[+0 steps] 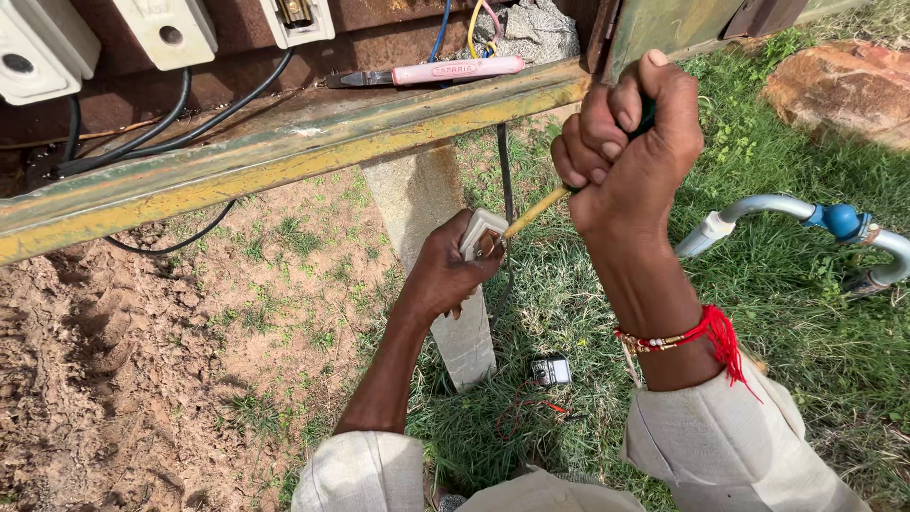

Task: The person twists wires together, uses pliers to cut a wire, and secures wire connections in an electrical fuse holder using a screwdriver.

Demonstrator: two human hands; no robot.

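My left hand grips a small white electrical plug with a black cable running up from it. My right hand is closed around the dark handle of a screwdriver; its yellow shaft slants down-left with the tip touching the plug. A red thread band circles my right wrist. Both sleeves are off-white.
A rusty metal box edge crosses the top, holding white switch housings, black cables and a pink-handled tool. A concrete post stands below. A small meter with red leads lies on the grass. A grey pipe with blue fitting is at right.
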